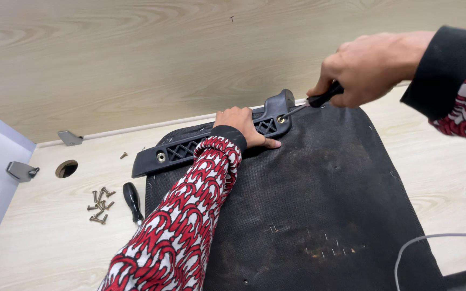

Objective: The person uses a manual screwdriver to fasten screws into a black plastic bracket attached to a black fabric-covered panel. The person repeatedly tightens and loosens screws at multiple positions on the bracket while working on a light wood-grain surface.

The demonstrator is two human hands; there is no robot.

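Black plastic bracket (211, 143) lies across the top edge of the dark seat panel (319, 205) on the bench (44, 237). Left hand (241, 125) presses it flat, fingers extended. Right hand (370, 67) is closed on a screwdriver (311, 102) — tip in the screw just beyond the left fingers. Loose screws (100, 205) and a second driver (132, 200) remain unused; no containers visible.

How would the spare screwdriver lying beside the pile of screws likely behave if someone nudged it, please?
The spare screwdriver has a rounded black handle and lies flat on the smooth table, so it would probably roll sideways. It looks small and stiff, likely light. Rolling left, it might scatter the loose screws close by.
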